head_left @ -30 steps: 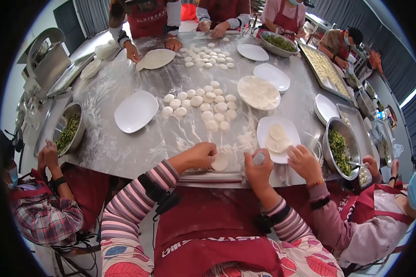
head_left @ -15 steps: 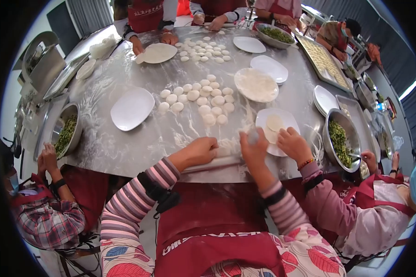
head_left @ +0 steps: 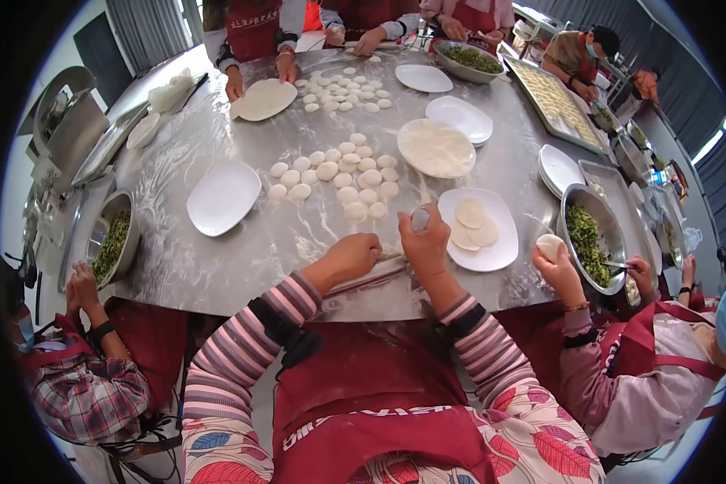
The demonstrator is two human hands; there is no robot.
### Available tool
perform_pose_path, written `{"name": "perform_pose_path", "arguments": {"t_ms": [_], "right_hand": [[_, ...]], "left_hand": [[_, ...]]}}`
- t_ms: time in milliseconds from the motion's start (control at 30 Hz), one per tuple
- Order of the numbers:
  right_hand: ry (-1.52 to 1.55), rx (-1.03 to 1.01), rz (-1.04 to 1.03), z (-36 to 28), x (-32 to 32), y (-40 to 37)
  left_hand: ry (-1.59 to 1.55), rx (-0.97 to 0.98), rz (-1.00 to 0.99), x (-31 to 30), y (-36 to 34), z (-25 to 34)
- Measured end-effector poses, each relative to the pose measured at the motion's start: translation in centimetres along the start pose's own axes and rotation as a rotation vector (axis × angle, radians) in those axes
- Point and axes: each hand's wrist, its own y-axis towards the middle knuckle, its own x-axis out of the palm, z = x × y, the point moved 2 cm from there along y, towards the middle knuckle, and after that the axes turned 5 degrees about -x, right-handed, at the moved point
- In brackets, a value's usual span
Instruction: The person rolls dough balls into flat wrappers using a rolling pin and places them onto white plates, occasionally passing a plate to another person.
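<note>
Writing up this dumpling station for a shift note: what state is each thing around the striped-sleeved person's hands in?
left hand, curled over the rolling pin lying on the table
right hand, raised, pinching a dough piece
near plate, holds three flat wrappers
dough rounds, unrolled, clustered on the table
steel bowl, holds green filling

Three bowls of greens [head_left: 614, 235]; three flattened wrappers [head_left: 470, 212].

Up comes the right hand [head_left: 424, 239] off the rolling pin [head_left: 371, 273], pinching what looks like a dough disc [head_left: 420, 219]; neighbour's hand [head_left: 558, 268] leaves the plate [head_left: 498, 255].
</note>
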Motion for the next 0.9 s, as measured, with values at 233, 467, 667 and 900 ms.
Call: {"name": "perform_pose_path", "arguments": {"t_ms": [233,467,667,900], "right_hand": [[0.029,0.050,-0.086,-1.1,-3.6,-3.1],[0.013,-0.042,-0.010,0.3,1.1,0.5],[0.111,0.143,-0.134,-1.1,-5.1,-4.7],[0.031,-0.019,-0.024,1.5,2.5,0.4]], "left_hand": [[-0.188,-0.162,-0.192,-1.1,-1.7,-1.2],[-0.021,-0.023,-0.032,-0.5,-0.4,0.1],[-0.151,-0.146,-0.114,-1.5,-1.8,-0.9],[-0.036,-0.083,-0.031,-0.7,-0.2,-1.4]]}}
